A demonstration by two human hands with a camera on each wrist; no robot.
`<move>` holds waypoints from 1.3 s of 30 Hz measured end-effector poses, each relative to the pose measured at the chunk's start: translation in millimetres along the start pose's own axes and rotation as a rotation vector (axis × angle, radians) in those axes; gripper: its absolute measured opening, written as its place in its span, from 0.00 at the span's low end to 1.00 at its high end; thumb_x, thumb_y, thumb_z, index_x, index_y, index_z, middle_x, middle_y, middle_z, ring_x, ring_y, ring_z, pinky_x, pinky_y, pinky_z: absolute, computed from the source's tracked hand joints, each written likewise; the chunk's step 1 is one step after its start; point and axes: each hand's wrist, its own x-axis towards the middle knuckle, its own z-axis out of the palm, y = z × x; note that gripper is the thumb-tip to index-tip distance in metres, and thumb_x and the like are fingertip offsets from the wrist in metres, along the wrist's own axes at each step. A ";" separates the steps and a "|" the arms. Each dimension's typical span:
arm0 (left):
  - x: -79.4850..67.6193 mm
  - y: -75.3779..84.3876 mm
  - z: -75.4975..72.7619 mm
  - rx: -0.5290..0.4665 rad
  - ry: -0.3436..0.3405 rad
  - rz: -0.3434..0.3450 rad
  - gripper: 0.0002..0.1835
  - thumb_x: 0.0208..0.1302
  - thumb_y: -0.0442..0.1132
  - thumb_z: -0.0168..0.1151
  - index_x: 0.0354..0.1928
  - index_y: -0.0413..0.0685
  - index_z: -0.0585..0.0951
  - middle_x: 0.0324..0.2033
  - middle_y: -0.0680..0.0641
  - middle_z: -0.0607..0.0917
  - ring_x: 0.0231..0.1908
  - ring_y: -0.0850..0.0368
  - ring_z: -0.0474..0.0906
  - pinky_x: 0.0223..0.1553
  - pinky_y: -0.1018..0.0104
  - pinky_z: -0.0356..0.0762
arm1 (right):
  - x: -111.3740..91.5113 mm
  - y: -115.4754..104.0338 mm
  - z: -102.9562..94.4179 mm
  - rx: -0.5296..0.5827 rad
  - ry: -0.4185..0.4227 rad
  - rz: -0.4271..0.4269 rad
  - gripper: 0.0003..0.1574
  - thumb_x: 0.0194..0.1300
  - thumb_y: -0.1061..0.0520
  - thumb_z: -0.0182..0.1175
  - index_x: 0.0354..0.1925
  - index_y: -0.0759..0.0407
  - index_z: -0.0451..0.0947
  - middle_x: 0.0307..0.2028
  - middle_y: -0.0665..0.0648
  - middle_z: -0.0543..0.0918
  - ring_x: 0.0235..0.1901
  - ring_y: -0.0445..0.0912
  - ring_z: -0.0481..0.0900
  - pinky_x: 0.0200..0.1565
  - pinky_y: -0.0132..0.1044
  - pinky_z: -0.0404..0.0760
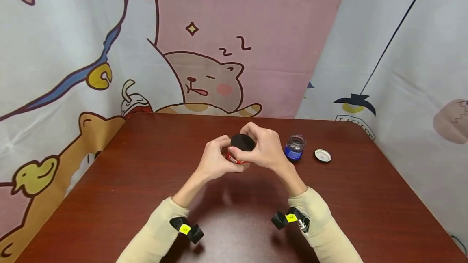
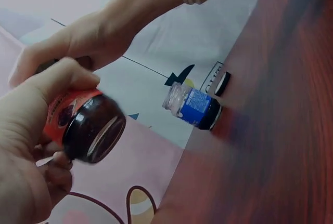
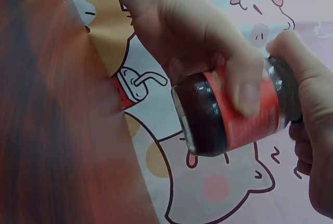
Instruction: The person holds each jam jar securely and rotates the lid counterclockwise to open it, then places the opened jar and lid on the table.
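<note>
My left hand (image 1: 215, 159) grips a dark glass jar with a red label (image 3: 247, 112) around its body, above the table. On its top is a black lid (image 1: 243, 142), which my right hand (image 1: 265, 147) pinches at the edge between thumb and fingers. Dark contents fill the jar's lower part in the left wrist view, where its base faces the camera. To the right of my hands stands a second jar with a blue label (image 1: 294, 148), upright and without a lid. Beside it a loose lid (image 1: 323, 156) lies with its pale inside facing up.
The brown wooden table (image 1: 146, 190) extends to a far edge against a cartoon-printed curtain (image 1: 274, 31). Both forearms, in cream sleeves (image 1: 153, 230) with small black wrist devices, reach in from the near side.
</note>
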 end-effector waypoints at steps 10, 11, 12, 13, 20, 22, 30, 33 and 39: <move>-1.4 -0.1 -0.4 -0.219 -0.232 -0.032 0.21 0.41 0.36 0.83 0.41 0.54 0.87 0.35 0.52 0.82 0.29 0.58 0.73 0.27 0.69 0.71 | -7.2 -1.3 -15.2 0.136 -0.100 -0.084 0.26 0.51 0.36 0.71 0.40 0.51 0.81 0.21 0.44 0.72 0.20 0.36 0.66 0.22 0.33 0.66; -1.6 -0.5 -0.8 -0.230 -0.250 -0.030 0.22 0.41 0.36 0.83 0.42 0.54 0.87 0.35 0.52 0.81 0.28 0.59 0.73 0.27 0.69 0.70 | -7.8 -1.3 -16.6 0.150 -0.114 -0.088 0.25 0.52 0.37 0.71 0.41 0.51 0.82 0.21 0.44 0.73 0.21 0.37 0.66 0.23 0.33 0.66; -1.6 -0.6 -1.4 -0.240 -0.268 -0.029 0.22 0.41 0.36 0.83 0.42 0.53 0.86 0.35 0.52 0.81 0.28 0.59 0.73 0.27 0.69 0.70 | -8.3 -1.2 -17.8 0.166 -0.128 -0.094 0.25 0.52 0.38 0.72 0.41 0.50 0.82 0.22 0.44 0.73 0.21 0.37 0.66 0.23 0.32 0.66; -1.7 -0.7 -1.8 -0.252 -0.285 -0.030 0.22 0.42 0.36 0.83 0.42 0.52 0.86 0.35 0.52 0.81 0.28 0.59 0.73 0.27 0.69 0.71 | -8.8 -1.0 -19.0 0.183 -0.142 -0.099 0.24 0.52 0.39 0.72 0.42 0.50 0.82 0.23 0.44 0.74 0.22 0.37 0.67 0.24 0.32 0.66; -1.6 0.1 -3.7 -0.328 -0.390 -0.010 0.24 0.43 0.33 0.82 0.46 0.45 0.85 0.35 0.51 0.86 0.32 0.57 0.78 0.32 0.66 0.76 | -11.9 -0.6 -27.5 0.250 -0.233 -0.153 0.22 0.58 0.46 0.71 0.50 0.50 0.82 0.37 0.42 0.82 0.30 0.38 0.73 0.31 0.32 0.71; -1.2 0.5 -4.5 -0.335 -0.410 -0.005 0.23 0.43 0.34 0.81 0.45 0.45 0.84 0.33 0.51 0.86 0.32 0.58 0.77 0.31 0.66 0.75 | -12.5 -1.7 -29.7 0.253 -0.258 -0.161 0.22 0.60 0.47 0.70 0.52 0.49 0.82 0.39 0.42 0.81 0.31 0.38 0.73 0.32 0.32 0.72; -0.1 -1.1 -4.0 -0.316 -0.440 -0.001 0.23 0.43 0.34 0.81 0.44 0.43 0.84 0.31 0.52 0.86 0.31 0.59 0.76 0.30 0.67 0.74 | -15.7 -7.2 -37.4 0.174 -0.321 -0.163 0.23 0.66 0.49 0.64 0.59 0.46 0.81 0.38 0.42 0.74 0.31 0.36 0.69 0.31 0.32 0.70; -0.2 -1.4 -2.4 -0.268 -0.407 -0.008 0.22 0.43 0.36 0.82 0.43 0.46 0.84 0.30 0.54 0.85 0.30 0.61 0.74 0.28 0.68 0.71 | -16.5 -8.2 -40.5 0.121 -0.342 -0.140 0.26 0.67 0.47 0.62 0.63 0.44 0.78 0.40 0.42 0.73 0.31 0.35 0.69 0.31 0.33 0.71; -0.7 0.0 5.7 -0.110 -0.264 0.020 0.21 0.42 0.41 0.82 0.41 0.54 0.86 0.31 0.56 0.81 0.27 0.61 0.72 0.25 0.68 0.69 | -19.4 -2.1 -41.9 0.027 -0.304 -0.055 0.34 0.67 0.42 0.63 0.69 0.45 0.72 0.41 0.43 0.75 0.31 0.37 0.70 0.31 0.37 0.72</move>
